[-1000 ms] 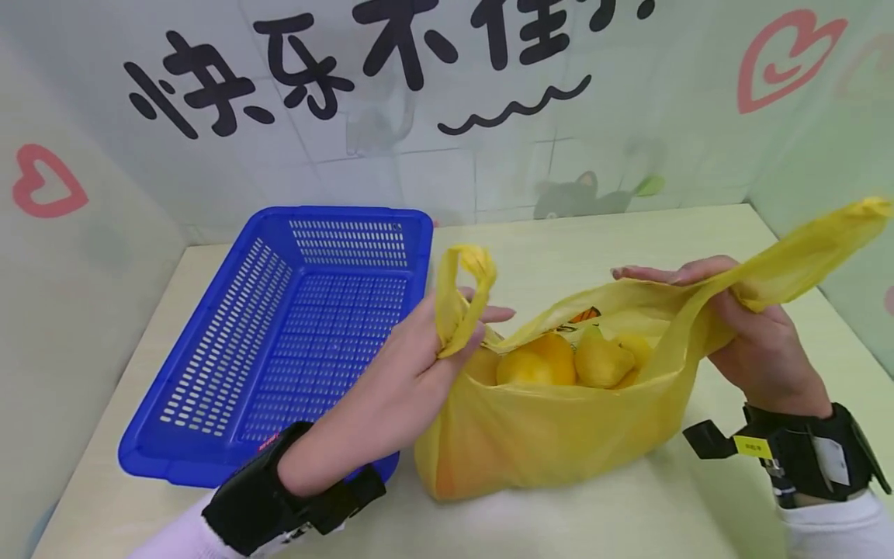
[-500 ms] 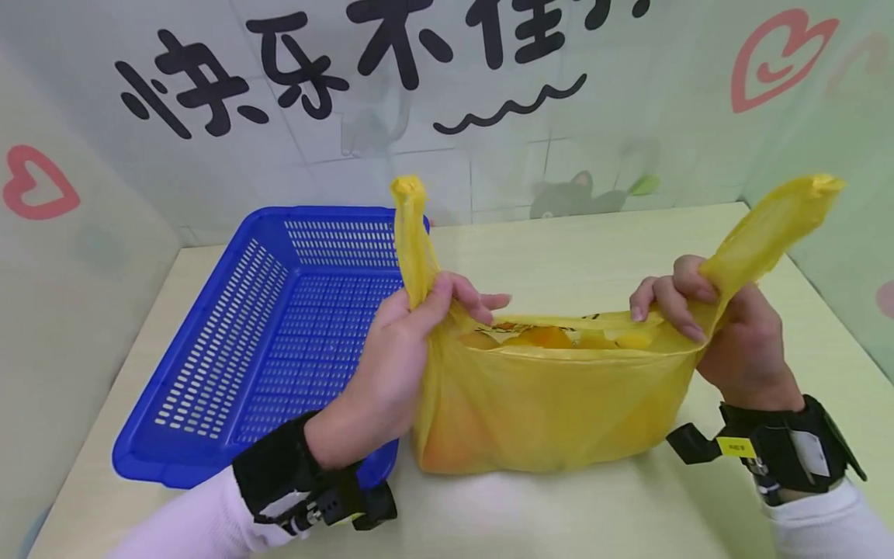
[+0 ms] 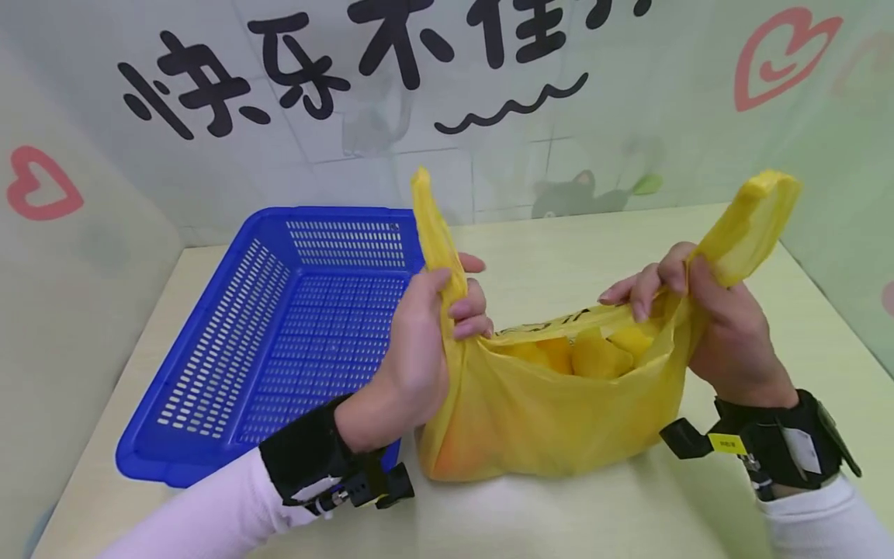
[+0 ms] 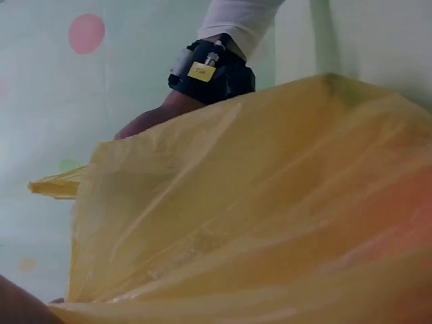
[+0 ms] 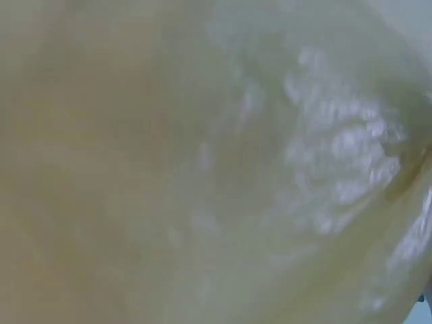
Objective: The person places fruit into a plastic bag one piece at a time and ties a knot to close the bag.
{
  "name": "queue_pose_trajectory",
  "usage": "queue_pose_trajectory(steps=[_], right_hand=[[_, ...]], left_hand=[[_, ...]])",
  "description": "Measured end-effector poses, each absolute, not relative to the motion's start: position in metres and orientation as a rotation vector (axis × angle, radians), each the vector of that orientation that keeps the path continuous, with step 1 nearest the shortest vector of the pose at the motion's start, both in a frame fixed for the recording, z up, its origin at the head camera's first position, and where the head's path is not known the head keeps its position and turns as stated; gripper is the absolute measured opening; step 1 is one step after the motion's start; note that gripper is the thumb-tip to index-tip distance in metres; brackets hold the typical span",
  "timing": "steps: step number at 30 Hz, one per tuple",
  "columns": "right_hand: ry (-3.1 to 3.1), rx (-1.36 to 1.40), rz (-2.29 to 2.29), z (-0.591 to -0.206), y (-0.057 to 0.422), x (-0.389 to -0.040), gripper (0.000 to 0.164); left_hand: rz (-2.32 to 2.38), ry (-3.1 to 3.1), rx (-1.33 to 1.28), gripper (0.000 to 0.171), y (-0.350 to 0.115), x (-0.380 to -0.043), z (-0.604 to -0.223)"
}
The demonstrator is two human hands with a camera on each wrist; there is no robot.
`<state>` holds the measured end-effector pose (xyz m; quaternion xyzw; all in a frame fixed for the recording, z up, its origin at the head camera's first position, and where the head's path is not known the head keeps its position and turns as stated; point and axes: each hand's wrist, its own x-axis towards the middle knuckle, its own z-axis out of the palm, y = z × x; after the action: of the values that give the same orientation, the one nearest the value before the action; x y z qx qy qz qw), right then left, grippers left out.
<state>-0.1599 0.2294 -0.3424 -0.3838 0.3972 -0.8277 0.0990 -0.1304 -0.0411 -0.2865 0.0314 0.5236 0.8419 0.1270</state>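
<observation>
A yellow plastic bag (image 3: pixel 552 427) with its mouth spread sits at the middle of the table, and yellow fruit, one of them pear-shaped (image 3: pixel 599 355), shows inside. My left hand (image 3: pixel 419 341) grips the base of the bag's left handle, fingers curled round it. At the other end my right hand (image 3: pixel 726 326) holds the right handle and rim between thumb and fingers. Both handle loops stick up above the hands. In the left wrist view the bag (image 4: pixel 256 202) fills most of the picture, a reddish patch showing through. Blurred bag film (image 5: pixel 202 169) covers the right wrist view.
A blue perforated plastic basket (image 3: pixel 279 213) stands on the left of the pale table (image 3: pixel 531 520), close to the bag and partly behind my left arm. A printed wall (image 3: pixel 433 178) rises behind the table's back edge, with side walls at left and right.
My left hand has turned from lying across the bag's left end to gripping its handle upright. My right hand has curled onto the rim and shifted slightly left. The mouth narrowed, then widened again.
</observation>
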Motion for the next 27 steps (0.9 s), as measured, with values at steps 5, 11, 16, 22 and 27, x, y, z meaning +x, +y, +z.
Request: queue_pose_trajectory(steps=[5, 11, 16, 22, 27], right_hand=[[0.822, -0.949, -2.474, -0.342, 0.224, -0.165, 0.052], [0.658, -0.824, -2.376, -0.341, 0.216, -0.175, 0.051], [0.813, -0.883, -2.402, -0.338, 0.212, -0.179, 0.048], [1.14, -0.856, -2.396, -0.328, 0.2, -0.184, 0.047], [1.528, -0.841, -2.268, -0.321, 0.186, -0.185, 0.046]], left_hand=[[2.433, 1.607, 0.062, 0.022, -0.038, -0.138, -0.286], [2.496, 1.478, 0.026, 0.026, -0.035, -0.148, -0.29], [2.473, 1.466, 0.04, 0.028, -0.035, -0.155, -0.293], [2.39, 1.523, 0.119, 0.037, -0.03, -0.168, -0.294], [2.286, 1.641, 0.161, 0.031, -0.022, -0.179, -0.294]])
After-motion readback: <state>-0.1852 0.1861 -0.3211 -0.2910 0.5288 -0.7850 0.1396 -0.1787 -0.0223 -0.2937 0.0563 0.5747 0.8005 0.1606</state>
